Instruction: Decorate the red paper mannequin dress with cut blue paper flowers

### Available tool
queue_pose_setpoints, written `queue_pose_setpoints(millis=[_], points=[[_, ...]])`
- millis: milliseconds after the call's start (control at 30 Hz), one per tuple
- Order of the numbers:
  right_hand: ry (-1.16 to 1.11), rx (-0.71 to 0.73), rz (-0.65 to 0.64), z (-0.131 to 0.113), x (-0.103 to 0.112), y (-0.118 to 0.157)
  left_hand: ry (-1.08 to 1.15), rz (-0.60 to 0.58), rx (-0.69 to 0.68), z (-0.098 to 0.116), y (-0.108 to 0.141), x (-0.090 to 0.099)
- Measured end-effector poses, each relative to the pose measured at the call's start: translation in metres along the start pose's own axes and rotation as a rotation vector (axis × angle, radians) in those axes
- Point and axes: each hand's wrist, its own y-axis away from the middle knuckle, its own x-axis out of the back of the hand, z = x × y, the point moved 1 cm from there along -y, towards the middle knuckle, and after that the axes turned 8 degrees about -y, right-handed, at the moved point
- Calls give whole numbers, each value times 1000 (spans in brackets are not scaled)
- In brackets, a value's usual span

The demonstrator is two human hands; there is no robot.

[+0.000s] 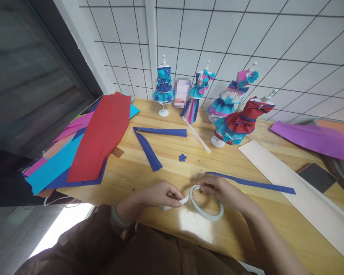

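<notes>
A roll of white tape (207,217) is held near the table's front edge by my right hand (219,188), its fingers closed on the upper rim. My left hand (164,195) pinches the loose tape end (184,200), which runs from the roll's left side. Just beyond my right hand lies a long dark blue paper strip (255,183). A small blue paper flower (182,157) rests in the middle of the table. Behind it are a folded blue strip (163,132) and a second pleated blue strip (148,151).
Several small dress forms in paper dresses, one red and blue (246,118), stand along the tiled wall. Stacked coloured paper (100,133) fills the left. A cream sheet (292,191), a dark phone (317,177) and purple paper (315,139) lie right. A thin white strip (196,134) lies centrally.
</notes>
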Motion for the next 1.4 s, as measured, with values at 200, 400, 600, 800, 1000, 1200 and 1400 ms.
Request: queue_pose_setpoints(millis=[200,400,600,800,1000,1200,1400], points=[[-362,-132,-199,13,0,-14,103,28,-111,-2,0,1],[-460,-151,-151,23,9,-13,75,166,-127,0,7,-2],[-387,-129,-76,21,13,-11,170,160,-69,-16,3,0],[-149,-22,42,19,14,-16,240,120,4,-28,5,4],[12,57,49,8,16,-26,160,134,32,-30,12,5],[130,124,90,6,15,-34,207,114,-7,-30,19,7],[120,118,91,21,16,-33,203,205,7,-43,24,7]])
